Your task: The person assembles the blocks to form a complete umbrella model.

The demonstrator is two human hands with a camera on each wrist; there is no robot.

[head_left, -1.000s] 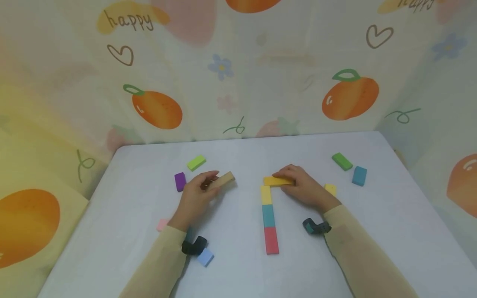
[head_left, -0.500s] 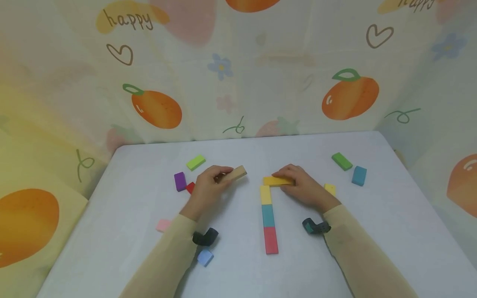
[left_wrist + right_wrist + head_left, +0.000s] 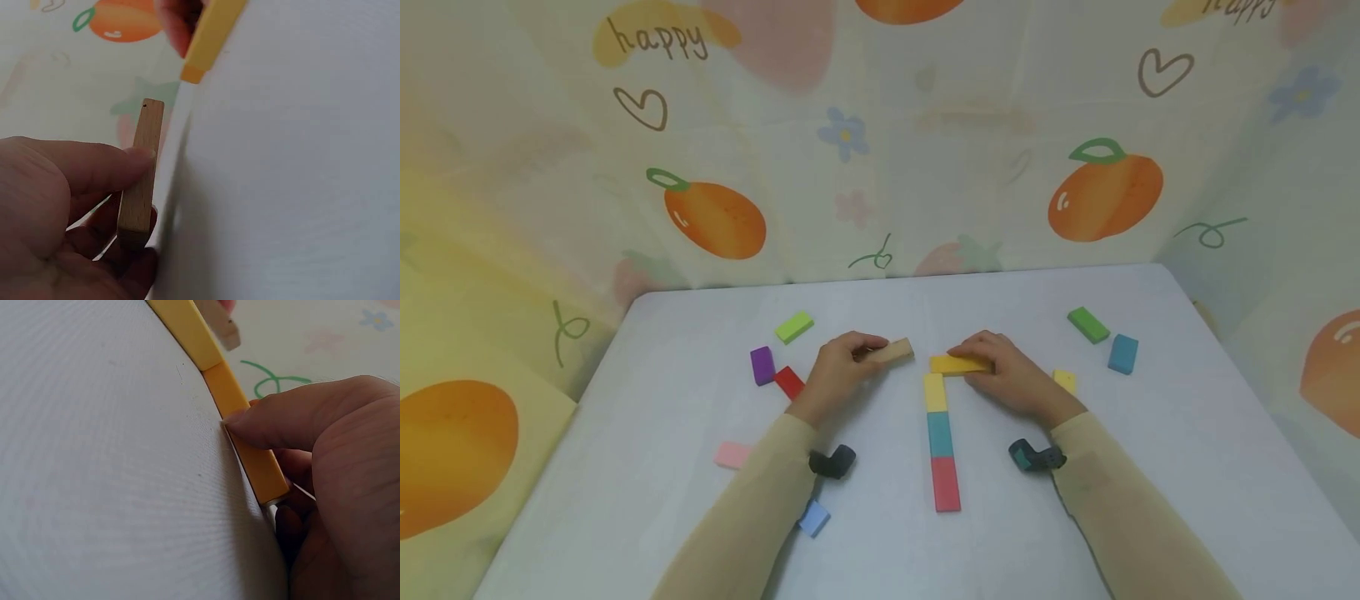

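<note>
A plain wooden block (image 3: 892,352) is pinched between the thumb and fingers of my left hand (image 3: 838,372), held a little above the table in the left wrist view. It points toward the row of blocks, a small gap away. My right hand (image 3: 1011,375) pinches an orange-yellow block (image 3: 250,450) lying crosswise at the far end of that row. This block touches the pale yellow block (image 3: 936,392). Below that, a teal block (image 3: 940,434) and a red-pink block (image 3: 946,483) continue the line toward me, end to end.
Left on the white table (image 3: 880,550) lie a lime block (image 3: 794,327), a purple block (image 3: 763,366), a red block (image 3: 789,382), a pink block (image 3: 732,455) and a light blue block (image 3: 815,518). Right are a green block (image 3: 1088,325), a blue block (image 3: 1123,354) and a yellow block (image 3: 1064,382).
My left hand has moved right with the wooden block, closer to the row, uncovering the red block behind it. My right hand stays in place on the orange-yellow block.
</note>
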